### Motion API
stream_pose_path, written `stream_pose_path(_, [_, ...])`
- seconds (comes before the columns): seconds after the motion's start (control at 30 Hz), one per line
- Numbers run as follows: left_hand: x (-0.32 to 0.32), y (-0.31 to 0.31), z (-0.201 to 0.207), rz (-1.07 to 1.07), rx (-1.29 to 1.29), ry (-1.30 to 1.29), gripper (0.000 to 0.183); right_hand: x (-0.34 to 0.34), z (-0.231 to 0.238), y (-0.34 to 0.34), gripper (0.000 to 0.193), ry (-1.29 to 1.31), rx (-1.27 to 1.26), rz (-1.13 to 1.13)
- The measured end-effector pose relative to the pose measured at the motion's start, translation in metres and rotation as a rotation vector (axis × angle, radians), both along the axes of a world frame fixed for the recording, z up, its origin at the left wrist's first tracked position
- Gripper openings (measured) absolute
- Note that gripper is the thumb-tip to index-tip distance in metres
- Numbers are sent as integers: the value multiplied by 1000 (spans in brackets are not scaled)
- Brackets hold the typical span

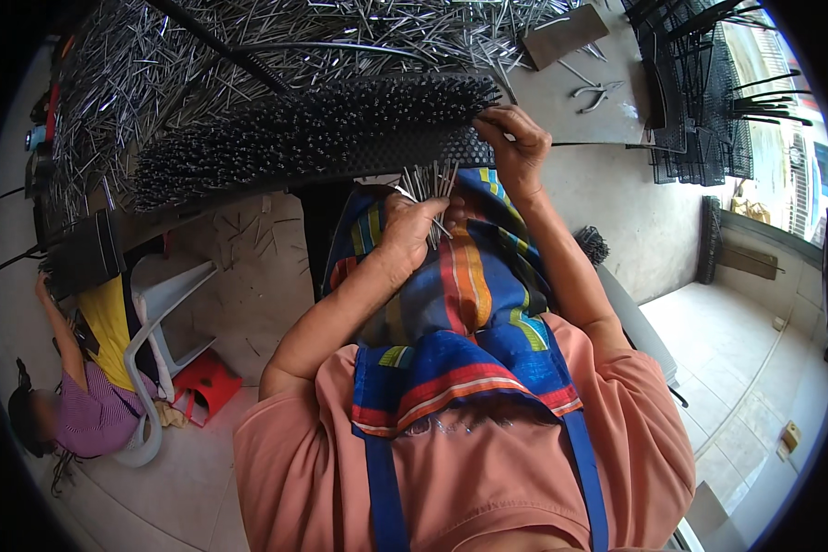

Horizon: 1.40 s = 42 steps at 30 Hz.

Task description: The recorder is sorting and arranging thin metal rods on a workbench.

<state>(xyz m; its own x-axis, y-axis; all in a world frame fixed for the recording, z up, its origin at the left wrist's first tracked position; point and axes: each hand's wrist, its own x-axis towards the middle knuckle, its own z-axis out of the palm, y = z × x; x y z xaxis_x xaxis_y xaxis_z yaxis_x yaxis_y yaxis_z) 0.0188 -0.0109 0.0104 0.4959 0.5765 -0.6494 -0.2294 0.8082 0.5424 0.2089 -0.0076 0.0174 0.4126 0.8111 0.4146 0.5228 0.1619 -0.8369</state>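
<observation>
Heaps of loose metal pins covered the far desk (pixel 570 87), with pliers (pixel 596 92) to the right. At its near edge lay a black pin-studded strip (pixel 322 133). The right hand (pixel 515 147) pinched the strip's right end; the left hand (pixel 414 230) clutched a bundle of pins (pixel 432 184). Stiff, thin and slippery-looking, these seemed best gripped mid-shaft.

Left hand (pixel 412 225): fingers curled shut in a fist grip, knuckles up, forearm bare, elbow bent and out to the left. Right hand (pixel 515 143): higher and farther forward than the left hand, fingers pinched together, wrist flexed, forearm bare, extended.
</observation>
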Motion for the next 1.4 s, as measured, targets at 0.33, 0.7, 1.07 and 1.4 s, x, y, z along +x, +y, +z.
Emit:
stream_pose_path(0.33, [2, 5, 2, 43, -70, -75, 27, -6, 11, 10, 12, -128, -56, -109])
stream_pose_path(0.7, [0, 8, 4, 22, -97, -76, 21, -5, 8, 7, 11, -294, -113, -149])
stream_pose_path(1.07, [2, 13, 3, 31, -139, -80, 21, -7, 5, 1, 15, -179, -78, -157])
stream_pose_path(1.4, [14, 21, 5, 51, -97, -124, 21, 0, 18, -3, 11, -529, -57, -49])
